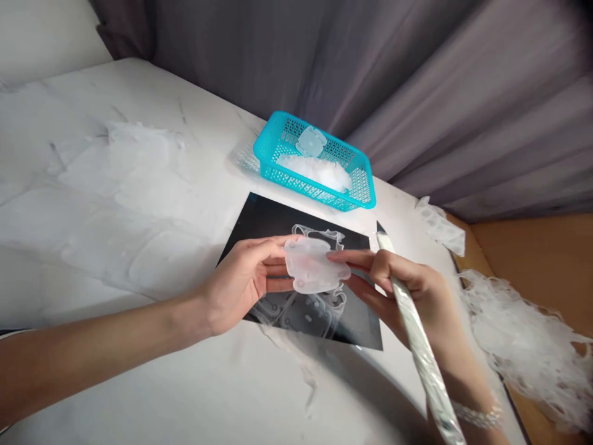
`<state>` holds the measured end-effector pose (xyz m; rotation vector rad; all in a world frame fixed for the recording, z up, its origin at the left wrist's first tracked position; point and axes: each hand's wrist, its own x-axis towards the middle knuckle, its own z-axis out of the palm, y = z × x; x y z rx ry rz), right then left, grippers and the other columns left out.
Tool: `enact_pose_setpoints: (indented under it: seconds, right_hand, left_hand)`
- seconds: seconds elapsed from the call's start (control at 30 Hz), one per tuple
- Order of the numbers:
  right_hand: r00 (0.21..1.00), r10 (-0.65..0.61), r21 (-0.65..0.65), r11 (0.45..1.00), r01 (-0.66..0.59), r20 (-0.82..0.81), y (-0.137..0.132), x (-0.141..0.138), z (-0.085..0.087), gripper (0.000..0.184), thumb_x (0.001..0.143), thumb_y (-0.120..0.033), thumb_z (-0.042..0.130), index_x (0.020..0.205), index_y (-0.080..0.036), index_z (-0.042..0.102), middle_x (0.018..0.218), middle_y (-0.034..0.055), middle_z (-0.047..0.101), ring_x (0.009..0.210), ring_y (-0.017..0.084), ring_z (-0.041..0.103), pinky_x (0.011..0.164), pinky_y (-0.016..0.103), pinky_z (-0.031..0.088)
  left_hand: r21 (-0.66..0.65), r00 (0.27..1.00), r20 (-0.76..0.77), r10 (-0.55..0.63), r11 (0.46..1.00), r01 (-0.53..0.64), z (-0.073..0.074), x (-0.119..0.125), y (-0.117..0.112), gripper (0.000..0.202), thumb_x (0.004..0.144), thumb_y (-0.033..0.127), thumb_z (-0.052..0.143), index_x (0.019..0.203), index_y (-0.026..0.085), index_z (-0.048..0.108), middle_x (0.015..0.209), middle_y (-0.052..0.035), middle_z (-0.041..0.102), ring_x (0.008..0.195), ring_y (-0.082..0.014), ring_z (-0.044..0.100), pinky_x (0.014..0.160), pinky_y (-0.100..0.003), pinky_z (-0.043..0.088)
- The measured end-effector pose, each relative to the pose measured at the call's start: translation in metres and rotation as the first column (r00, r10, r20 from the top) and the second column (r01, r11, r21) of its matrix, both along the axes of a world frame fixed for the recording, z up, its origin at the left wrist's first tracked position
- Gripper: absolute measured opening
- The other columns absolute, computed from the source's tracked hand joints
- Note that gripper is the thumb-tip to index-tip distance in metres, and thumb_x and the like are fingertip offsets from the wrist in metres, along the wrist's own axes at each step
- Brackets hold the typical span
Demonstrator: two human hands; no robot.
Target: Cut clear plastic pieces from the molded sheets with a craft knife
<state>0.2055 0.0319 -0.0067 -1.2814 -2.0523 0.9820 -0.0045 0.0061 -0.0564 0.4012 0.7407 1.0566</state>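
Both my hands hold one translucent white rubbery piece above a black mat. My left hand pinches its left edge with fingers and thumb. My right hand grips its right edge and also carries a long knife wrapped in silvery tape, blade tip pointing away from me. On the mat under the piece lies a thin clear sheet of cut-out leftovers.
A turquoise plastic basket stands beyond the mat with several similar white pieces inside. Clear film lies spread on the white marble table at left. A heap of white scrap trimmings sits at the right edge, near a grey curtain.
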Motion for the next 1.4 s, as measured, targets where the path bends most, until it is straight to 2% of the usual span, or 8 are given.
enact_pose_setpoints:
  seconds: [0.23,0.37,0.47,0.57,0.77,0.9,1.07,1.4]
  right_hand:
    - [0.861,-0.25,-0.18,0.966,0.188,-0.442,0.041,-0.002,-0.016,0.051,0.074,-0.023,0.078,0.058,-0.02,0.029,0.078,0.0003,0.07,0.058,0.01,0.061,0.059,0.024,0.053]
    - [0.817,-0.271,-0.158,0.963,0.22,-0.509,0.084,-0.005,-0.025,0.048,0.071,-0.028,0.079,0.059,-0.021,0.032,0.072,-0.0007,0.064,0.067,0.012,0.063,0.068,0.027,0.058]
    - [0.814,-0.255,-0.021,0.958,0.287,-0.522,0.124,-0.018,-0.028,0.046,0.072,-0.034,0.075,0.063,-0.023,0.032,0.069,-0.003,0.057,0.072,0.013,0.063,0.081,0.034,0.06]
    - [0.816,-0.259,0.075,0.936,0.344,-0.516,0.148,-0.024,-0.026,0.044,0.073,-0.038,0.072,0.066,-0.023,0.03,0.071,-0.0036,0.054,0.076,0.013,0.061,0.081,0.036,0.059]
    - [0.927,-0.374,0.329,0.871,0.365,-0.039,0.102,0.018,-0.035,0.041,0.082,-0.049,0.063,0.066,-0.023,0.036,0.07,0.0015,0.059,0.069,0.017,0.059,0.058,0.029,0.047]
    - [0.938,-0.299,0.226,0.94,0.257,0.177,0.062,0.034,-0.058,0.046,0.072,-0.048,0.074,0.06,-0.023,0.038,0.05,-0.0044,0.049,0.048,0.012,0.043,0.049,0.026,0.034]
    - [0.961,-0.255,0.21,0.951,0.228,0.111,0.05,0.029,-0.069,0.04,0.08,-0.042,0.065,0.067,-0.023,0.032,0.071,0.0011,0.065,0.063,0.014,0.055,0.061,0.027,0.044]
    - [0.875,-0.484,0.409,0.793,0.451,-0.026,0.111,0.065,-0.065,0.033,0.081,-0.046,0.056,0.066,-0.024,0.036,0.077,0.0054,0.064,0.082,0.023,0.063,0.075,0.035,0.047]
  left_hand:
    - [-0.067,1.0,-0.005,-0.004,0.998,0.004,0.005,-0.001,-0.001,0.041,0.089,0.034,0.053,0.121,0.009,0.062,0.093,-0.016,0.074,0.087,-0.0226,0.07,0.077,-0.034,0.057]
    - [0.217,0.937,-0.347,-0.031,0.97,0.113,0.001,0.0,-0.008,0.038,0.09,0.033,0.048,0.119,0.014,0.064,0.088,-0.0108,0.071,0.081,-0.0218,0.068,0.07,-0.035,0.056]
    - [0.596,0.637,-0.746,0.192,0.621,0.51,-0.005,0.003,-0.018,0.027,0.088,0.021,0.046,0.102,0.017,0.069,0.082,-0.0069,0.068,0.077,-0.0213,0.063,0.07,-0.034,0.05]
    - [0.481,0.285,-0.823,0.491,0.335,0.81,-0.011,0.005,-0.026,0.02,0.085,0.014,0.046,0.083,0.016,0.066,0.079,-0.0078,0.065,0.079,-0.0243,0.06,0.065,-0.035,0.045]
    - [0.277,-0.203,-0.702,0.682,0.524,0.806,-0.025,-0.003,-0.016,0.026,0.081,0.003,0.048,0.098,0.012,0.065,0.097,-0.0152,0.066,0.094,-0.0289,0.057,0.069,-0.036,0.044]
    - [0.19,-0.382,-0.679,0.626,0.653,0.733,-0.025,-0.015,0.002,0.023,0.085,0.004,0.045,0.096,0.01,0.065,0.088,-0.0153,0.063,0.086,-0.0278,0.055,0.066,-0.035,0.042]
    - [0.155,-0.393,-0.69,0.608,0.655,0.739,-0.027,-0.026,0.016,0.023,0.091,0.012,0.041,0.089,0.008,0.064,0.088,-0.017,0.063,0.085,-0.0275,0.056,0.069,-0.036,0.043]
    - [0.147,-0.478,-0.646,0.595,0.712,0.687,-0.031,-0.025,0.061,0.018,0.091,0.008,0.043,0.099,0.005,0.059,0.097,-0.0175,0.062,0.093,-0.0273,0.06,0.073,-0.034,0.047]
